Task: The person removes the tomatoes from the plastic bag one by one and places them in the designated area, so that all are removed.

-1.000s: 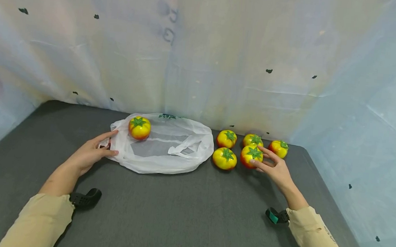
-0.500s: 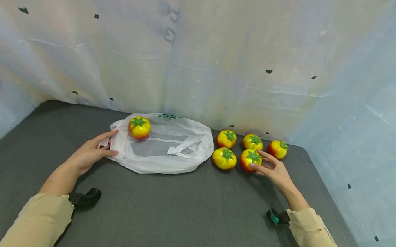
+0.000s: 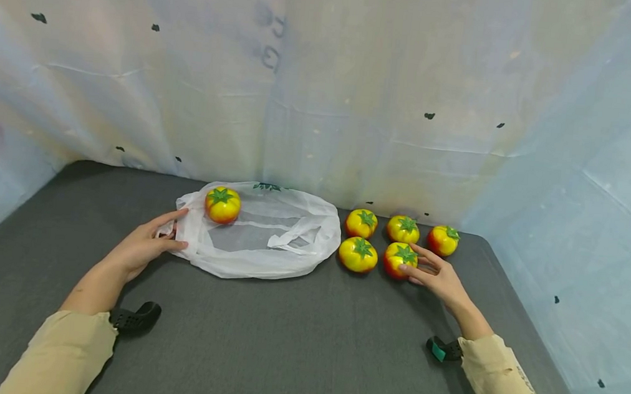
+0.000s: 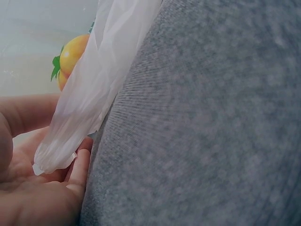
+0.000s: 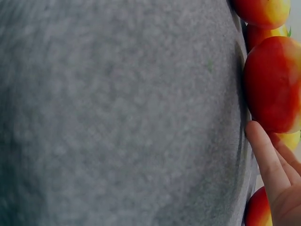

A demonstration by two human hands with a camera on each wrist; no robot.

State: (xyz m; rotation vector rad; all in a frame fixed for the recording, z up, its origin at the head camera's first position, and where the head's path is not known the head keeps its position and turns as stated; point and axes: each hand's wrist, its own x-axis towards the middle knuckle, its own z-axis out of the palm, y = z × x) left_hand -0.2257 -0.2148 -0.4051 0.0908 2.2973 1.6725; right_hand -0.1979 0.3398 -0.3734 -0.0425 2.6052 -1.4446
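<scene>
The right hand [image 3: 439, 278] loosely gripped the just-lowered near-right tomato [image 3: 396, 259], seemingly placed; the left hand [image 3: 143, 243] pinched the plastic bag [image 3: 253, 266].

Beige sleeves [image 3: 62, 350], right one dark-marked; black left wristband [image 3: 136, 319]; black right wristband [image 3: 453, 350] with green patch [image 3: 438, 352].

Head view: even, diffuse illumination; soft shadows on the worktop [image 3: 280, 344]. Wrist views: dimmer; worktop texture blurred toward the edges.

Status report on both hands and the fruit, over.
Left hand holding bag at its left end. Right hand gripping near-right fruit. Near-left fruit between it and bag.
</scene>
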